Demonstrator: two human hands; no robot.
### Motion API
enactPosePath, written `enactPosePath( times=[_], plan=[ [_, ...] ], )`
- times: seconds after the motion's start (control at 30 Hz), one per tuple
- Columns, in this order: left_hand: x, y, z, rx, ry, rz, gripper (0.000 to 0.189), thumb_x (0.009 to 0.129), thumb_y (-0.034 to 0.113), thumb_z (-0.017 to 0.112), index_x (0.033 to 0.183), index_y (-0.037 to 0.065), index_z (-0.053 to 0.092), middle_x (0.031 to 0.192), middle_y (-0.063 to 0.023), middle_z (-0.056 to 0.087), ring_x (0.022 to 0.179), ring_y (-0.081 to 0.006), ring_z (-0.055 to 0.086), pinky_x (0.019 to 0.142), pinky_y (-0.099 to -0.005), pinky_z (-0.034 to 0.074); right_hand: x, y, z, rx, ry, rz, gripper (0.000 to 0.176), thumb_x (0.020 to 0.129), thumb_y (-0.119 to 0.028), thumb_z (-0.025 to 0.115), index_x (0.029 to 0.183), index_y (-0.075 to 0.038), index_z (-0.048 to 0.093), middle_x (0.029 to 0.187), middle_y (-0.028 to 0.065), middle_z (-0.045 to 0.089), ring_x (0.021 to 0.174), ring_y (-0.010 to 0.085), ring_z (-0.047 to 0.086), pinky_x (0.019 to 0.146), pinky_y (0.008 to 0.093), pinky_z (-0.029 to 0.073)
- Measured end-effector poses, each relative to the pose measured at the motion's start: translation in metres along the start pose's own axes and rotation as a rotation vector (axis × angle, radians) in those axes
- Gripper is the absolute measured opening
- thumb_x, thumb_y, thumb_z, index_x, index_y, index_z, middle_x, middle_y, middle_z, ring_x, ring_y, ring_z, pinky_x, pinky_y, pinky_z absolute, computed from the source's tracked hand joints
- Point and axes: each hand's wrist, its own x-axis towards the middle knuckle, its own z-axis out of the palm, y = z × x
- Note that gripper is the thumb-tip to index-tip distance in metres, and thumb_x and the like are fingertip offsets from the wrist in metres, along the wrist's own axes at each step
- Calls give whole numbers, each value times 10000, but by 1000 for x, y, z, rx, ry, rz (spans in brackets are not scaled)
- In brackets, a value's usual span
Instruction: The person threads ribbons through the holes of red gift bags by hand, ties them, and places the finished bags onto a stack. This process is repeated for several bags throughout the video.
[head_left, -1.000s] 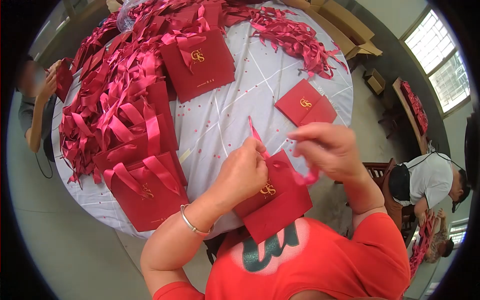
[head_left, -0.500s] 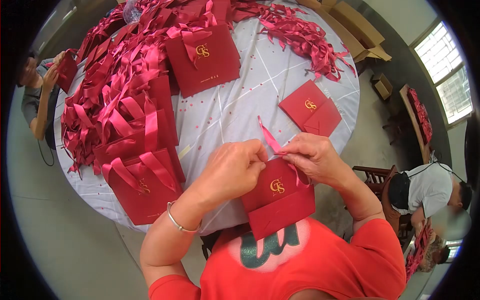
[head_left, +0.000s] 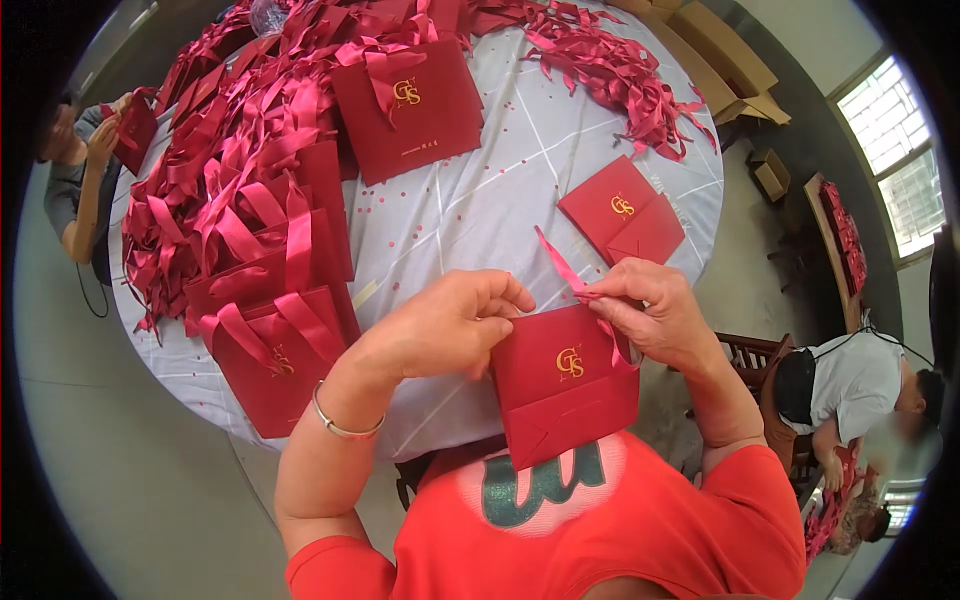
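A red paper gift bag (head_left: 545, 385) with a gold logo is held at the table's near edge, against my red shirt. My left hand (head_left: 455, 320) is closed on the bag's upper left corner, thumb and fingers at its top edge. A pink ribbon (head_left: 562, 262) rises from the bag's top right, its loose end pointing up. My right hand (head_left: 652, 312) pinches that ribbon between thumb and fingers just above the bag. Part of the ribbon hangs down the bag's right side under my right hand.
Finished-looking red bags with ribbon handles (head_left: 275, 360) crowd the table's left side. Another bag (head_left: 410, 115) lies farther back, and a flat bag (head_left: 622, 208) at right. Loose ribbons (head_left: 620, 80) heap at the back right. Co-workers sit left and right; cardboard boxes (head_left: 725, 50) stand behind.
My left hand has moved slightly left, from the ribbon side to the bag's upper left corner. My right hand has shifted a little right with the ribbon, and the bag has tilted slightly.
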Motion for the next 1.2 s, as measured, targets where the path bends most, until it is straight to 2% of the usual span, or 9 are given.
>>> enactPosePath(
  times=[0.03, 0.13, 0.33, 0.53, 0.63, 0.77, 0.97, 1.07, 1.2],
  plan=[
    [0, 4, 2, -27, -10, -109, 228, 945, -26, 478, 1153, -52, 569, 929, -101, 688, 635, -98, 646, 583, -228, 496, 0, 0, 1, 0, -3, 1, 168, 795, 13, 734, 958, -28, 735, 742, 94, 629, 677, 212, 621, 603, 310, 482],
    [4, 2, 3, 47, -30, -200, 214, 965, -5, 433, 1123, -35, 574, 865, -70, 671, 593, -101, 643, 530, -222, 476, 0, -3, 4, -15, 16, -5, 178, 796, 19, 733, 967, -32, 735, 739, 98, 625, 675, 209, 617, 605, 304, 482],
    [11, -6, 0, -75, -40, -272, 186, 972, 26, 440, 1075, 13, 595, 827, -28, 656, 578, -88, 632, 502, -212, 450, 2, -20, 13, -63, 89, -135, 178, 811, 47, 710, 981, 0, 730, 809, 110, 656, 703, 197, 631, 620, 287, 485],
    [10, -5, 0, -104, -56, -274, 168, 971, 37, 449, 1049, 23, 597, 797, -11, 639, 576, -81, 620, 500, -211, 441, 1, -19, 27, 25, 31, -273, 182, 757, 47, 724, 930, -4, 702, 776, 105, 667, 687, 235, 657, 582, 312, 511],
    [12, -11, -1, -123, -74, -235, 163, 967, 34, 449, 1037, 23, 596, 784, -13, 634, 557, -76, 598, 495, -215, 431, -3, -23, 28, 85, 12, -156, 181, 749, 49, 721, 918, -12, 692, 790, 100, 676, 705, 237, 669, 601, 314, 518],
    [11, -10, 1, -119, -67, -238, 165, 964, 33, 447, 1031, 22, 598, 761, -11, 629, 540, -73, 579, 489, -215, 420, -1, -23, 32, 79, 42, -246, 191, 735, 94, 732, 901, 7, 692, 768, 116, 673, 667, 231, 655, 586, 308, 507],
    [11, -10, 2, -103, -58, -229, 171, 960, 38, 449, 1030, 24, 605, 737, -4, 626, 535, -71, 571, 479, -214, 391, -2, -26, 37, -86, 34, -316, 181, 718, 5, 767, 867, -31, 670, 773, 90, 653, 680, 255, 648, 595, 331, 517],
    [9, -6, 3, -112, -50, -225, 188, 918, 14, 449, 988, 11, 624, 786, -37, 630, 566, -109, 594, 516, -253, 437, -3, -25, 40, -155, 56, -352, 189, 711, -2, 769, 863, -39, 663, 803, 88, 648, 695, 255, 651, 592, 336, 516],
    [8, -6, 7, -84, -6, -214, 183, 928, 10, 455, 1006, 9, 620, 751, -26, 624, 545, -93, 577, 493, -243, 414, -3, -29, 43, -293, 25, -388, 146, 734, -21, 713, 856, -38, 633, 820, 87, 618, 698, 246, 635, 575, 337, 509]
  ],
)
